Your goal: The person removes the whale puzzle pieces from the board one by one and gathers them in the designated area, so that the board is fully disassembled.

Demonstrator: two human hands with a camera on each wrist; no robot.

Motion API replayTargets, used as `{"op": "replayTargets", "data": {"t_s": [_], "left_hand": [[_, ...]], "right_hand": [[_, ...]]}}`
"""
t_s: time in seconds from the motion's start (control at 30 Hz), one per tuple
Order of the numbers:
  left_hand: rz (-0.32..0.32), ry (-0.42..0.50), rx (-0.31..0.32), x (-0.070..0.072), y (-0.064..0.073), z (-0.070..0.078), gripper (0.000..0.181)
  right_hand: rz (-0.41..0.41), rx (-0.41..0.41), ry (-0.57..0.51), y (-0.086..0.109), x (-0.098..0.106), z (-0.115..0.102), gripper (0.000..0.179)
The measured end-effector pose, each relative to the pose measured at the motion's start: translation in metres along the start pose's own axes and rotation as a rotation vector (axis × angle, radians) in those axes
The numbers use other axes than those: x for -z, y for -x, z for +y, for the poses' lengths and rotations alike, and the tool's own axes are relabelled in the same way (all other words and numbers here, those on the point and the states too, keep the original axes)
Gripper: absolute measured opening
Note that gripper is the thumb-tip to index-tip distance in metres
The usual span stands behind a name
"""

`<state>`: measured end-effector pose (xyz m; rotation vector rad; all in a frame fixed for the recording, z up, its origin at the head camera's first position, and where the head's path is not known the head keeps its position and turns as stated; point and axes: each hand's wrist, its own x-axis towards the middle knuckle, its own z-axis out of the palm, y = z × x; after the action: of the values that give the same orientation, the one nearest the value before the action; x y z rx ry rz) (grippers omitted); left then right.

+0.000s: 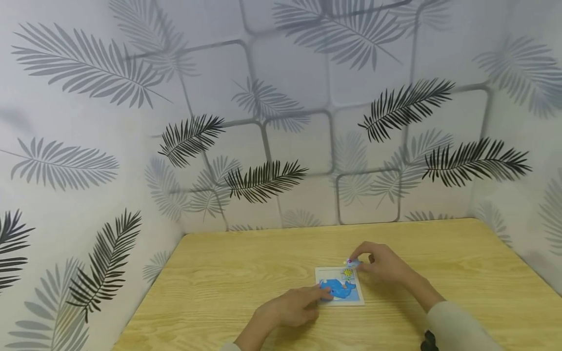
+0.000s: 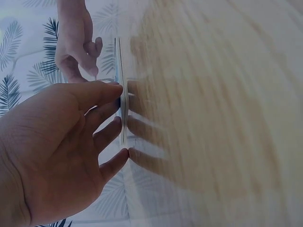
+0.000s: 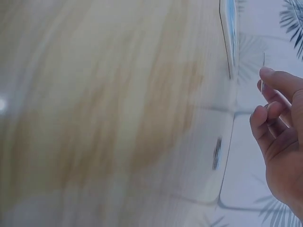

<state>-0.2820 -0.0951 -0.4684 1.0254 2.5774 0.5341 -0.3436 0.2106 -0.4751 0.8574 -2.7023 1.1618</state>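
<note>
A flat, square picture board [image 1: 361, 301] with a white border lies on the table, a blue whale [image 1: 340, 288] and a yellow sun on its face. My left hand [image 1: 295, 306] rests its fingertips on the board's lower left part; the left wrist view shows these fingers [image 2: 108, 130] extended against the board's thin edge [image 2: 124, 109]. Above the board's top right corner, my right hand [image 1: 383, 263] pinches a small, thin puzzle piece [image 1: 352, 263], blue with pink and white, between thumb and finger. Edge-on in the right wrist view, the piece [image 3: 263, 86] looks like a thin sliver.
The board lies on a light wood-grain table [image 1: 228, 273]. White walls [image 1: 298, 73] with leaf patterns enclose its back and sides. Near the right sleeve [image 1: 458, 326] is a small black object [image 1: 429, 341] at the bottom of the head view.
</note>
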Motion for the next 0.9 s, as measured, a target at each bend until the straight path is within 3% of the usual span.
{"op": "replayTargets", "data": {"t_s": [0.3,0.7,0.9], "left_hand": [[0.021,-0.027,-0.043,-0.002,0.001,-0.004,0.045],[0.011,-0.020,-0.045,-0.003,0.002,-0.002,0.046],[0.019,-0.040,-0.056,-0.003,0.001,-0.001,0.046]], "right_hand": [[-0.005,-0.110,-0.140,0.014,0.019,0.013,0.020],[0.029,-0.189,-0.136,0.030,0.041,0.025,0.020],[0.048,-0.217,-0.119,0.046,0.054,0.041,0.018]]}}
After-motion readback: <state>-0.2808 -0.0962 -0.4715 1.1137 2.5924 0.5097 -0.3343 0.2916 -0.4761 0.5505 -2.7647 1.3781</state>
